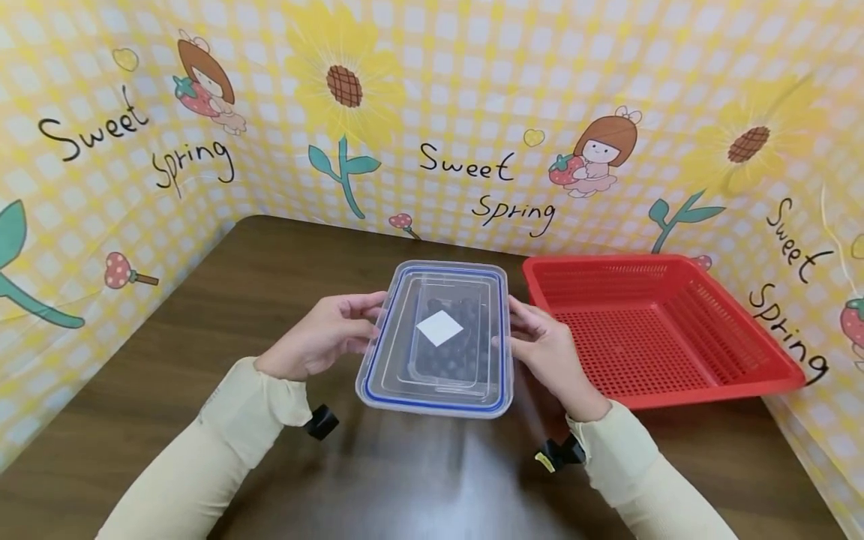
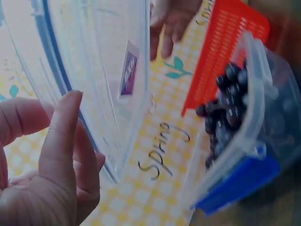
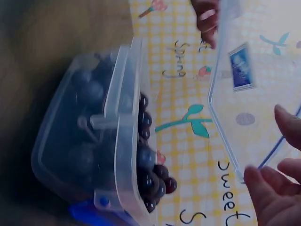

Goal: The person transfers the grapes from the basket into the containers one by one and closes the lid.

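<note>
A clear plastic lid (image 1: 435,367) with a blue seal and a white diamond-shaped sticker is held up in front of the person. My left hand (image 1: 331,330) pinches its left edge between thumb and fingers. On the opposite edge, my right hand (image 1: 547,349) grips it the same way. Under the lid, apart from it, stands a clear plastic box (image 3: 70,136) with a blue clip. Dark grapes (image 3: 153,181) fill the box and rise above its rim. In the head view the box shows only dimly through the lid.
A red perforated basket (image 1: 682,394) stands on the right, close to my right hand. The brown wooden table (image 1: 236,300) lies beneath everything. Behind and at both sides hangs a yellow checked cloth (image 1: 459,90) with printed flowers and lettering.
</note>
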{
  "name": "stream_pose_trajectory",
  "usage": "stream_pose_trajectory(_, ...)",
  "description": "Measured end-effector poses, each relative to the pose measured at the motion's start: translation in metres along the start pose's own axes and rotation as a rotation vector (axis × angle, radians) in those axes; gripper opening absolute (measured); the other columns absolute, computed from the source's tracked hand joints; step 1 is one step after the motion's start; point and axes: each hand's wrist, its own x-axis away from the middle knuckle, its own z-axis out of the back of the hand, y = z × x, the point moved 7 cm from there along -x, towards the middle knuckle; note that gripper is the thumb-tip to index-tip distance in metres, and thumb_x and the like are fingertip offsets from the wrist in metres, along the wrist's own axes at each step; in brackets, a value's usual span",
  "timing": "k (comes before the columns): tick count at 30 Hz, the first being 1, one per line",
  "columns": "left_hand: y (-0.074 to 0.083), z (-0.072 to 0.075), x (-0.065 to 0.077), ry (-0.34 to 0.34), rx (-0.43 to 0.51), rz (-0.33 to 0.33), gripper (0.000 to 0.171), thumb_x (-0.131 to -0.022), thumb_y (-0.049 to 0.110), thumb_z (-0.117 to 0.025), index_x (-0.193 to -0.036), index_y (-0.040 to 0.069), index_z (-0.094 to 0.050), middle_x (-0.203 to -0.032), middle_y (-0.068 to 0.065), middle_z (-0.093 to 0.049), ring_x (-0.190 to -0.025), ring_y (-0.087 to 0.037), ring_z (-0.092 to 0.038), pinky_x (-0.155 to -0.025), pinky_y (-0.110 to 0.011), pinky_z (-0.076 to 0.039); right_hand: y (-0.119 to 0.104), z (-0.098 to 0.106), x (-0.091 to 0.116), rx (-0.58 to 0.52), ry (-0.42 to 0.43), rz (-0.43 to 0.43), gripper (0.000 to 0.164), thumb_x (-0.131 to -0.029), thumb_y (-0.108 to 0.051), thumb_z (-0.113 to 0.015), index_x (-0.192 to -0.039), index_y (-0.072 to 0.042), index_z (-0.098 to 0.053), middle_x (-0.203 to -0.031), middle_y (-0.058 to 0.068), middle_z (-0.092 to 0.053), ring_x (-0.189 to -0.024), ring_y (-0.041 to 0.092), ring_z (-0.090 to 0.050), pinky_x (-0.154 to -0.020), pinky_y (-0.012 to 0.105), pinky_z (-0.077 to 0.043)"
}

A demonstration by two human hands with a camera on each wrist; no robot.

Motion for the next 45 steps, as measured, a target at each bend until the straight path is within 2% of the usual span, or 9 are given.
stream_pose_trajectory(9,0.008,-0.019,-0.007,-0.018,0.137,-0.033,0.050,-0.095,-0.006,-0.045,-0.141,-0.017,-0.030,-0.102,0.000,-0.068,-0.080,-0.009,-0.066,-0.074,-0.026,-0.056,-0.012,0.021,0.000,0.151,0.259,0.187,0.061,-0.071,0.001,-0.082,-0.126,0.005,-0.059,-0.133,0.017,-0.056,-0.106,0.030,-0.063,-0.090,0.028,-0.047)
stream_pose_trajectory(13,0.005,-0.020,-0.006,0.016,0.158,-0.083,0.045,-0.101,-0.001,-0.037,-0.142,-0.015,-0.027,-0.124,-0.014,-0.062,-0.091,-0.008,-0.065,-0.079,-0.024,-0.054,-0.012,0.024,0.002,0.123,0.288,0.232,0.054,-0.074,0.000,-0.080,-0.125,0.004,-0.061,-0.129,0.017,-0.058,-0.119,0.026,-0.056,-0.093,0.025,-0.045)
stream_pose_trajectory(18,0.005,-0.028,-0.009,0.110,-0.164,-0.329,0.045,-0.096,-0.008,-0.047,-0.138,-0.015,-0.034,-0.143,-0.029,-0.038,-0.119,-0.018,-0.053,-0.091,-0.020,-0.046,-0.011,0.025,0.005,0.041,0.315,0.258,0.050,-0.076,0.004,-0.076,-0.124,0.005,-0.061,-0.126,0.017,-0.060,-0.119,0.024,-0.056,-0.090,0.021,-0.047)
stream_pose_trajectory(22,0.011,-0.030,-0.009,0.316,-0.532,-0.631,0.041,-0.086,-0.011,-0.062,-0.125,-0.017,-0.051,-0.130,-0.028,-0.053,-0.122,-0.038,-0.051,-0.099,-0.033,-0.043,-0.011,0.026,0.005,0.062,0.390,0.281,0.045,-0.075,0.007,-0.077,-0.118,0.009,-0.063,-0.120,0.021,-0.063,-0.111,0.019,-0.061,-0.088,0.019,-0.048)
stream_pose_trajectory(25,0.013,-0.027,-0.007,0.451,-0.648,-0.834,0.036,-0.080,-0.014,-0.068,-0.115,-0.017,-0.060,-0.116,-0.028,-0.061,-0.114,-0.043,-0.056,-0.100,-0.045,-0.041,-0.011,0.024,0.005,0.082,0.426,0.309,0.037,-0.076,0.010,-0.074,-0.112,0.012,-0.065,-0.114,0.024,-0.065,-0.104,0.008,-0.063,-0.086,0.017,-0.049)
stream_pose_trajectory(31,0.015,-0.018,-0.010,0.461,-0.501,-1.056,0.043,-0.085,0.016,-0.073,-0.111,-0.017,-0.062,-0.112,-0.032,-0.062,-0.114,-0.031,-0.059,-0.100,-0.032,-0.043,-0.011,0.018,0.002,-0.113,0.398,0.377,0.041,-0.079,0.006,-0.074,-0.115,0.016,-0.059,-0.111,0.027,-0.064,-0.094,0.006,-0.065,-0.078,0.020,-0.053)
stream_pose_trajectory(38,0.018,-0.014,-0.019,0.517,-0.265,-1.087,0.027,-0.077,-0.011,-0.071,-0.102,-0.017,-0.064,-0.101,-0.026,-0.066,-0.101,-0.008,-0.061,-0.087,-0.023,-0.049,0.001,0.012,-0.009,-0.236,0.428,0.294,0.034,-0.083,0.009,-0.068,-0.114,0.014,-0.056,-0.114,0.008,-0.064,-0.101,0.014,-0.061,-0.087,0.025,-0.050)
stream_pose_trajectory(42,0.018,-0.013,-0.023,0.511,-0.134,-1.160,0.027,-0.083,0.008,-0.074,-0.100,-0.012,-0.067,-0.099,-0.008,-0.067,-0.095,-0.010,-0.060,-0.081,-0.020,-0.050,0.004,0.009,-0.012,-0.319,0.455,0.273,0.028,-0.081,0.011,-0.067,-0.107,0.007,-0.059,-0.111,0.008,-0.065,-0.098,0.015,-0.062,-0.084,0.024,-0.051)
stream_pose_trajectory(45,0.017,-0.013,-0.026,0.483,-0.073,-1.193,0.032,-0.082,0.024,-0.077,-0.100,-0.003,-0.071,-0.100,-0.001,-0.065,-0.095,-0.011,-0.059,-0.082,-0.021,-0.050,0.005,0.006,-0.014,-0.367,0.468,0.298,0.028,-0.082,-0.004,-0.075,-0.105,0.000,-0.062,-0.103,0.004,-0.067,-0.092,0.012,-0.063,-0.080,0.024,-0.051)
